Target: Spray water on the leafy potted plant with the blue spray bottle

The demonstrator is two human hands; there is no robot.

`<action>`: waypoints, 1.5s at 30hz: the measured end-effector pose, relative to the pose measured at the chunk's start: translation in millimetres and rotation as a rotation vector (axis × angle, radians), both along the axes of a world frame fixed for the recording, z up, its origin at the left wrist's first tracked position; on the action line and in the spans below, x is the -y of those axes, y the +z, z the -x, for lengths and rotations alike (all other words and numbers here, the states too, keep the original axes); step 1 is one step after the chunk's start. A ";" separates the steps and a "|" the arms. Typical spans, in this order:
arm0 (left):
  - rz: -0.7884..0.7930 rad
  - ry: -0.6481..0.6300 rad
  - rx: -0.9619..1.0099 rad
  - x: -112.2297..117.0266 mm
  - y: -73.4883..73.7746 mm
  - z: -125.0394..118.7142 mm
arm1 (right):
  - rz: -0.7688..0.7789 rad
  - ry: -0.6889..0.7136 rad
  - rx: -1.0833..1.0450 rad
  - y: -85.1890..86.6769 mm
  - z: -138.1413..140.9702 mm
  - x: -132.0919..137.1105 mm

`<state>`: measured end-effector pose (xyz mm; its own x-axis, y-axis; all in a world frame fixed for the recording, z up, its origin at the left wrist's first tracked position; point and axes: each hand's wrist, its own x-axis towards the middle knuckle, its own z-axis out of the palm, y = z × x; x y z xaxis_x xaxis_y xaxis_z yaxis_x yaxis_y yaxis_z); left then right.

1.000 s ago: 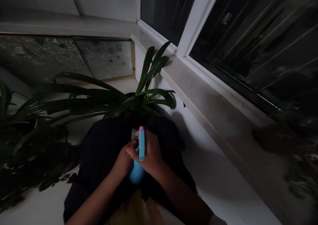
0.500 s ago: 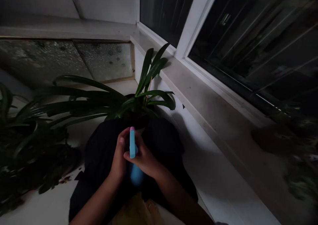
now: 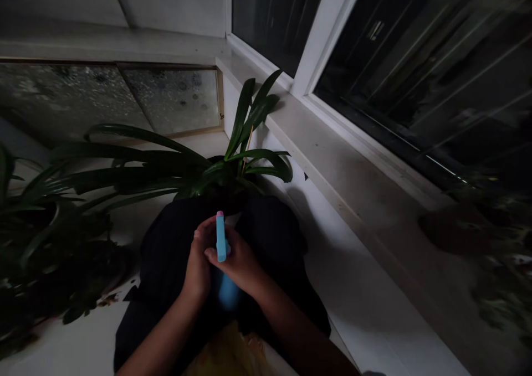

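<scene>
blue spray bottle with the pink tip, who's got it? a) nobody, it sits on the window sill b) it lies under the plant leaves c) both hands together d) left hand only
c: the light blue plastic spray bottle sits clasped between the left hand and right hand, over the dark lap.

I am looking at what seems to be a dim enclosed balcony or sunroom of a home at night. Just beyond my clasped hands [image 3: 220,259], a long-leaved potted plant [image 3: 199,168] is standing on the pale floor [image 3: 361,304]. More foliage [image 3: 45,237] is crowding in to their left, while a white windowsill [image 3: 332,160] and dark window panes [image 3: 415,60] are running along their right.
</scene>
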<state>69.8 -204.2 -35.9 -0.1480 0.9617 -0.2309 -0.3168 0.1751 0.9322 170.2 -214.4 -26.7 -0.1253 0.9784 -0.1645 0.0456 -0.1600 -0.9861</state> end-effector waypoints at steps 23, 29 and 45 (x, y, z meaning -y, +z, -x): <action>-0.030 -0.119 -0.114 2.2 2.9 -3.3 | 0.044 -0.144 0.281 2.3 9.0 4.2; -0.074 -0.091 -0.194 2.1 -3.9 2.9 | 0.021 -0.155 0.232 -0.5 9.3 4.1; -0.118 0.090 -0.201 13.3 -8.8 28.6 | -0.213 0.079 0.062 -10.4 23.4 -7.2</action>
